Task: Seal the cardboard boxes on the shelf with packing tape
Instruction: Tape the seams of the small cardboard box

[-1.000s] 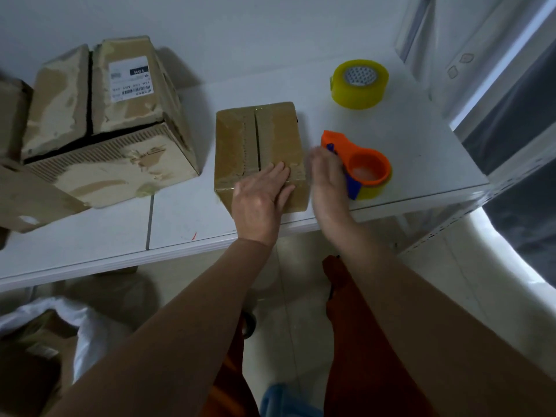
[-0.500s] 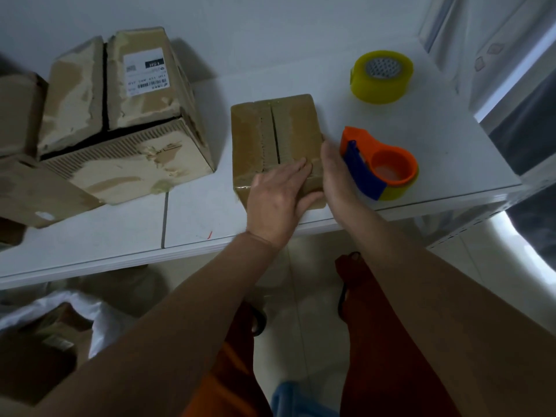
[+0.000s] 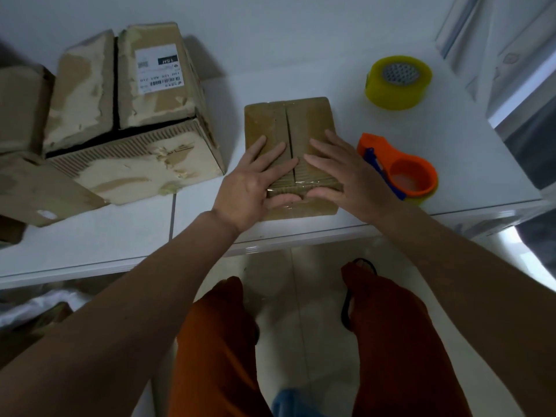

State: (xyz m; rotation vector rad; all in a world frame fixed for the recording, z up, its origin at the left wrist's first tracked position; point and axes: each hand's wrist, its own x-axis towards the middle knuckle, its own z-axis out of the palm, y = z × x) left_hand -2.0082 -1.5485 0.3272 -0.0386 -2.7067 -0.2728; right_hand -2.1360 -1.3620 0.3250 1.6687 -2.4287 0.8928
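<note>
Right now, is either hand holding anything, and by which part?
Nothing is gripped. The left hand and right hand press flat on the small cardboard box, near its front edge.

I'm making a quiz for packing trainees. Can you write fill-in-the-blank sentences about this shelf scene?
1. Both hands, left hand and right hand, press flat on the small ____ box.
2. The tape dispenser beside the right hand is mainly ____.
3. The spare tape roll near the back of the shelf is ____.
4. The white label is on the ____ box.

Missing words: cardboard; orange; yellow; large
</note>
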